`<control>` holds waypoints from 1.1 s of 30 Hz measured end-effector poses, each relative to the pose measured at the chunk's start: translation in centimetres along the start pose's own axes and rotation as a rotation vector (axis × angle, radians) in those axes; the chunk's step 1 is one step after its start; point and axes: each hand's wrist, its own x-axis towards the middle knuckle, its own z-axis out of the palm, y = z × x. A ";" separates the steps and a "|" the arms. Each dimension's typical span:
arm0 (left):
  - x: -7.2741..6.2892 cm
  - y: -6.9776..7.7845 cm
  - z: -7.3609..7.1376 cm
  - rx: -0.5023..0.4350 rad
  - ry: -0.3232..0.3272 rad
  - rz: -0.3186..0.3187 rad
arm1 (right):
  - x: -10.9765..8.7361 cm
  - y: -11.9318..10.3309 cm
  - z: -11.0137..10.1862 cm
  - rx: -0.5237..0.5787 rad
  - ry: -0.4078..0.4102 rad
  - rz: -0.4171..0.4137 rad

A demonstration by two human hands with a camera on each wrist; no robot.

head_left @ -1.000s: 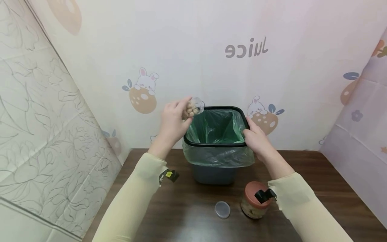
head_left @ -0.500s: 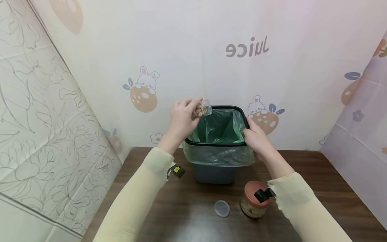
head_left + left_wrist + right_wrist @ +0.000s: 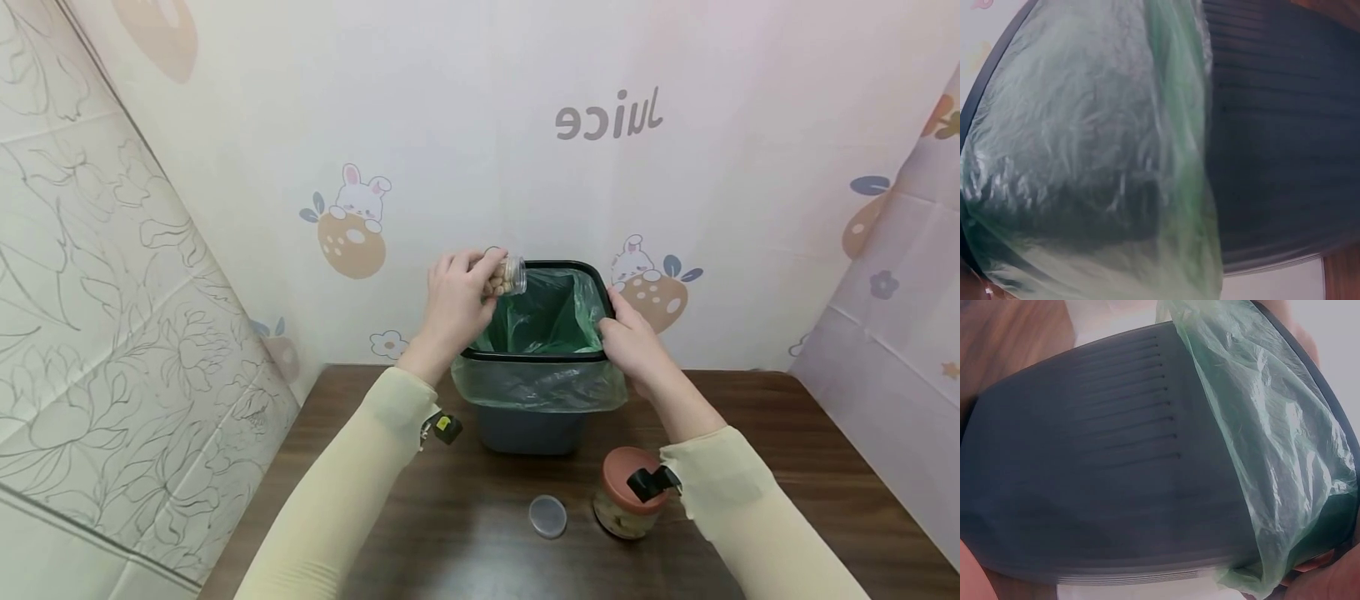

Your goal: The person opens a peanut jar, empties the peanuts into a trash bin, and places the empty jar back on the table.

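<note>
One small clear jar [image 3: 509, 275] of pale rounded pieces [image 3: 497, 287], tipped sideways, gripped by left hand [image 3: 457, 300], mouth facing right at far left corner of dark trash bin [image 3: 532, 435] (beside or over rim, cannot tell); right hand [image 3: 633, 340] clasps bin's black rim [image 3: 543, 357], right side; green plastic liner [image 3: 540, 386] drapes down outside. Round translucent lid [image 3: 547, 517] flat on wood table [image 3: 427, 525], near red-lidded canister [image 3: 621, 493]

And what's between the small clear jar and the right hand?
In the head view, the open mouth of a grey plastic bin, lined with a green plastic bag.
</note>
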 end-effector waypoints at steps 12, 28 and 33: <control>-0.1 -0.1 0.0 0.052 -0.045 0.034 | 0.1 0.0 0.1 -0.001 0.003 0.000; 0.4 0.1 0.2 0.116 -0.062 0.059 | 0.1 0.1 0.1 -0.017 0.015 0.014; 0.9 0.0 0.3 0.137 -0.057 0.060 | 0.0 0.0 0.1 -0.021 0.017 0.012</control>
